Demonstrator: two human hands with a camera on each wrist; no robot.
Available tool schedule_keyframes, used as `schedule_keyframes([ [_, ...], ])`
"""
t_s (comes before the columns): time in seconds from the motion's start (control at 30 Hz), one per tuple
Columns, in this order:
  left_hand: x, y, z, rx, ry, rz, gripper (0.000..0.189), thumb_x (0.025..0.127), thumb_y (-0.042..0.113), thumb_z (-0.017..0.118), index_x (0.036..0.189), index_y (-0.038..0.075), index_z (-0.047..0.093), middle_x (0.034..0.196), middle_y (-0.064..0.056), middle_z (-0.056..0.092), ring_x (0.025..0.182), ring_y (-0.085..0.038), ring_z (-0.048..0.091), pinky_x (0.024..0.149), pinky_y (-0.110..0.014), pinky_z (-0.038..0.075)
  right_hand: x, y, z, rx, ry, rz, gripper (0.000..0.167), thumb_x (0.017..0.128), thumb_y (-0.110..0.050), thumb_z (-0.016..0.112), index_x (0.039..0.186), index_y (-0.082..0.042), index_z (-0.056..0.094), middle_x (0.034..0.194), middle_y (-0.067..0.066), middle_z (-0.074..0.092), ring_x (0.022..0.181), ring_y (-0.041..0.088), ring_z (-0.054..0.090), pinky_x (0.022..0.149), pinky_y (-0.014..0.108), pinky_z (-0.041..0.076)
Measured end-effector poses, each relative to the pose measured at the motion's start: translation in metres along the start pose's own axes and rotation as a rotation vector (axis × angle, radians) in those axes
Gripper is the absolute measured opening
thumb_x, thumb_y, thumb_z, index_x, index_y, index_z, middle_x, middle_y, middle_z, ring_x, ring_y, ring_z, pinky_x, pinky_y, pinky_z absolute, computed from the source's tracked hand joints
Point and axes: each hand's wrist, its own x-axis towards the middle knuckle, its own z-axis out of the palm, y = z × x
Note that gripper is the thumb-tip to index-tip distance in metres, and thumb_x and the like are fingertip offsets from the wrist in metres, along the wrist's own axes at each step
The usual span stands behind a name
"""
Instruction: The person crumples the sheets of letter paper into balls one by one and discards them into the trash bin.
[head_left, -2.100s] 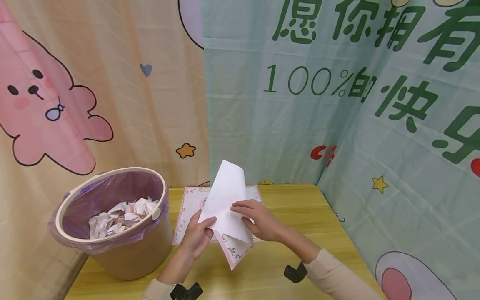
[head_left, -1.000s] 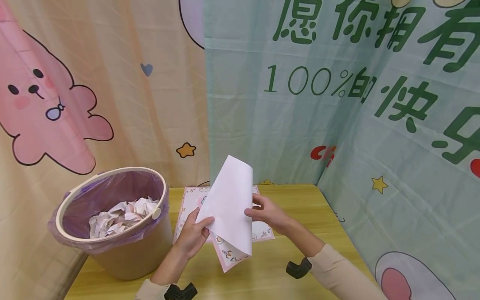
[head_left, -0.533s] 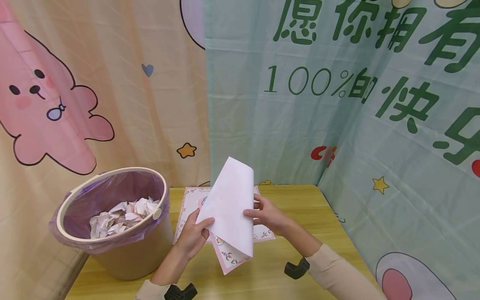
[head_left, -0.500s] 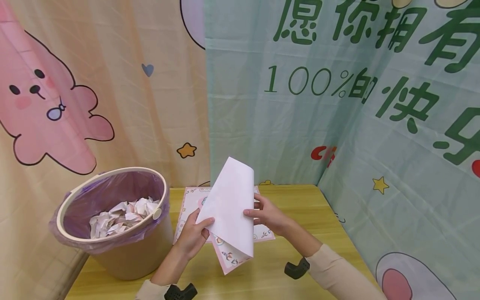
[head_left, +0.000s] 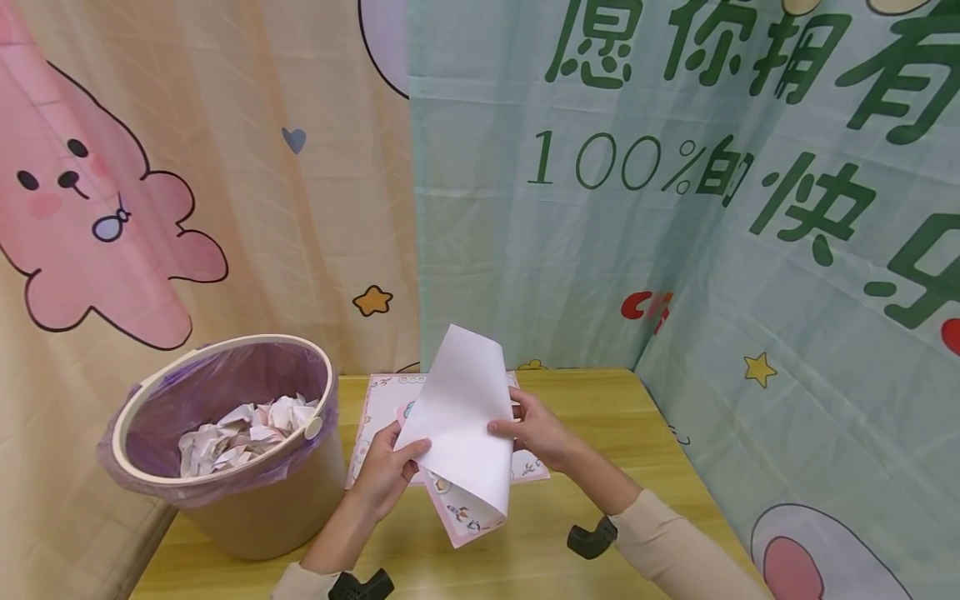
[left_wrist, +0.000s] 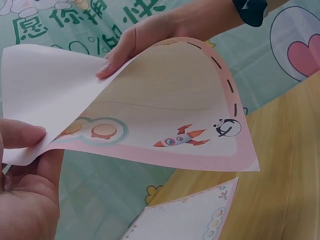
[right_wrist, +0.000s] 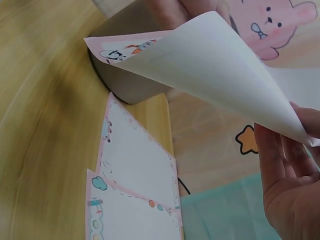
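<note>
A sheet of paper [head_left: 461,408], folded over loosely with its plain white back outward, is held above the table by both hands. Its inner face, printed with a pink border, a rocket and a panda, shows in the left wrist view on the printed side [left_wrist: 175,125]. My left hand [head_left: 382,475] pinches the left edge, thumb on top and fingers beneath. At the right, my right hand [head_left: 540,429] pinches the rolled fold between thumb and fingers. In the right wrist view the white back [right_wrist: 215,75] curves down to the right fingers [right_wrist: 272,155].
Pink-bordered sheets [right_wrist: 135,145] lie overlapping on the wooden table [head_left: 600,433] behind the held paper. Left of the hands stands a beige bin [head_left: 262,517] with a purple liner [head_left: 172,400], containing crumpled paper [head_left: 243,433]. Printed curtains [head_left: 525,250] enclose the back and sides.
My right hand has shifted from lying on the paper's face to pinching its right-hand fold. The fold has widened to the right; lately the sheet's top corner has dipped slightly.
</note>
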Motion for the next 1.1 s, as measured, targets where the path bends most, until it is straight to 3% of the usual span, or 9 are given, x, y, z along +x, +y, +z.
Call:
schedule_keyframes([
  [0.33, -0.0034, 0.0034, 0.0057, 0.217, -0.028, -0.006, 0.043, 0.102, -0.003, 0.057, 0.140, -0.018, 0.043, 0.115, -0.028, 0.067, 0.091, -0.032, 0.075, 0.075, -0.038, 0.062, -0.0039, 0.0000, 0.0005, -0.097, 0.110, -0.021, 0.056, 0.098, -0.006, 0.070, 0.150, -0.004, 0.048, 0.121, 0.021, 0.064, 0.099, 0.036, 0.071, 0.074, 0.051, 0.062],
  [0.7, -0.0024, 0.0040, 0.0052, 0.103, -0.013, -0.017, 0.046, 0.103, -0.005, 0.055, 0.143, -0.020, 0.038, 0.115, -0.023, 0.069, 0.088, -0.028, 0.076, 0.077, -0.038, 0.061, -0.0085, 0.0002, -0.0085, -0.146, 0.079, -0.099, 0.051, 0.100, -0.006, 0.068, 0.148, -0.003, 0.051, 0.124, 0.022, 0.064, 0.098, 0.036, 0.071, 0.073, 0.049, 0.062],
  [0.93, -0.0025, 0.0052, 0.0060, 0.050, -0.030, -0.006, 0.045, 0.103, -0.003, 0.055, 0.141, -0.020, 0.038, 0.113, -0.020, 0.072, 0.091, -0.028, 0.075, 0.080, -0.040, 0.060, -0.0094, -0.0019, -0.0078, -0.287, 0.070, -0.249, 0.038, 0.101, -0.003, 0.066, 0.138, 0.000, 0.062, 0.130, 0.022, 0.064, 0.096, 0.033, 0.072, 0.075, 0.043, 0.062],
  [1.1, -0.0021, 0.0055, 0.0056, 0.024, -0.029, -0.012, 0.044, 0.103, -0.003, 0.054, 0.142, -0.017, 0.039, 0.111, -0.017, 0.072, 0.091, -0.028, 0.075, 0.080, -0.041, 0.060, -0.0100, -0.0032, -0.0069, -0.368, 0.074, -0.340, 0.035, 0.099, 0.001, 0.067, 0.134, 0.002, 0.064, 0.126, 0.023, 0.066, 0.092, 0.032, 0.073, 0.072, 0.040, 0.063],
])
